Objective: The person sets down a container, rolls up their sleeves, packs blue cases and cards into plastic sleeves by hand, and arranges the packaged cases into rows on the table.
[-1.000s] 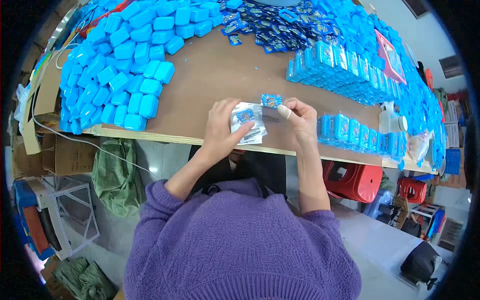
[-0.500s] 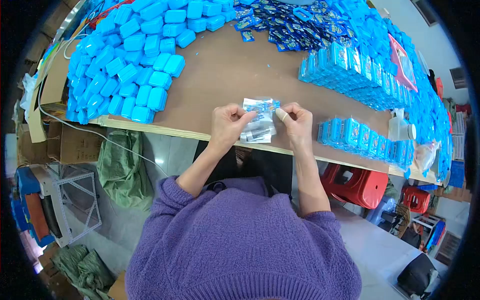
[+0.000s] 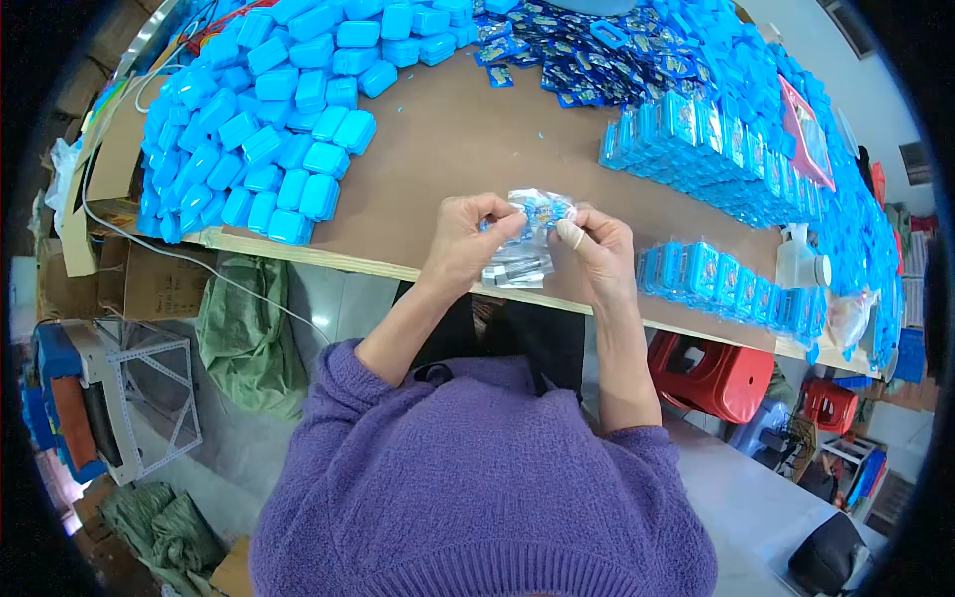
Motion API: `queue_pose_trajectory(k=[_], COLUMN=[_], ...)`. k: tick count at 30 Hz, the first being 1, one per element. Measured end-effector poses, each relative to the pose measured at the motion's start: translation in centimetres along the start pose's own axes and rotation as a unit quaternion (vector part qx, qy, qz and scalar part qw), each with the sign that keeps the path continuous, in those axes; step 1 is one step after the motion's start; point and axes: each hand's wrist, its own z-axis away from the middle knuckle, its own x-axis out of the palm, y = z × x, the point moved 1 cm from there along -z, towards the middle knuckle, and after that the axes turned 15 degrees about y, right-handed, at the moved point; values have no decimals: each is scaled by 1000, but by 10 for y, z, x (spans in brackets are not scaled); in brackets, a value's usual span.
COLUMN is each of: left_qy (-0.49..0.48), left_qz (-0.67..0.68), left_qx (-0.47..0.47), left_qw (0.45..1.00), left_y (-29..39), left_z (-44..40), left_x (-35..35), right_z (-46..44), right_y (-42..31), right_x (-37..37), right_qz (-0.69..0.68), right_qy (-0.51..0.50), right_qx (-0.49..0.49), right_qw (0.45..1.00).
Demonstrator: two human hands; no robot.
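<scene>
Near the front edge of the brown tabletop point(image 3: 448, 129), my left hand point(image 3: 468, 244) pinches the left side of a small clear plastic piece with a blue and colourful print point(image 3: 543, 211). My right hand point(image 3: 603, 249) pinches its right side, with a pale cover on one fingertip. Whether this piece is a bag or a sticker sheet I cannot tell. Below it, between the wrists, lie shiny clear sheets with dark and silver bands point(image 3: 517, 271), partly hidden by the left hand.
Blue plastic cases point(image 3: 288, 189) are heaped at the left. Rows of cases with printed fronts point(image 3: 711, 279) stand at the right, beside a translucent bottle point(image 3: 799, 261). Dark blue printed cards point(image 3: 597, 60) lie at the back, near a pink frame point(image 3: 806, 129). A red stool point(image 3: 731, 378) is under the table.
Both hands have moved slightly right, and the printed plastic piece is now lifted and bunched between the fingertips, over the sheets. The whole view has shifted slightly.
</scene>
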Motion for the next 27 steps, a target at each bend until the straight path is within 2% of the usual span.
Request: queue_pose_trajectory(k=[2, 4, 7, 11, 15, 18, 20, 23, 25, 27], left_qy=[-38, -47, -63, -113, -156, -185, -163, -93, -41, 1], left_qz=[111, 136, 185, 219, 221, 104, 66, 24, -116, -125], left_qx=[-122, -136, -160, -181, -149, -135, -79, -5, 48, 60], left_qw=[986, 980, 968, 952, 951, 968, 981, 995, 991, 990], left_y=[-4, -7, -3, 1, -2, -9, 15, -5, 5, 6], left_z=[1, 1, -1, -3, -6, -10, -9, -13, -16, -14], left_x=[0, -1, -5, -13, -15, -12, -4, 1, -5, -4], right_z=[-1, 0, -1, -3, -3, 0, -1, 1, -3, -2], right_y=[1, 1, -2, -5, -9, -5, -4, -3, -2, 1], right_x=[2, 2, 3, 1, 2, 0, 7, 7, 1, -1], right_qz=[8, 12, -65, -96, -126, -61, -4, 56, -6, -64], right_qy=[-19, -29, -24, -33, -51, -30, -28, -11, -40, -57], right_qx=[-17, -23, 83, 133, 148, 118, 92, 3, 27, 53], right_qw=[1000, 999, 994, 986, 980, 991, 995, 998, 999, 995])
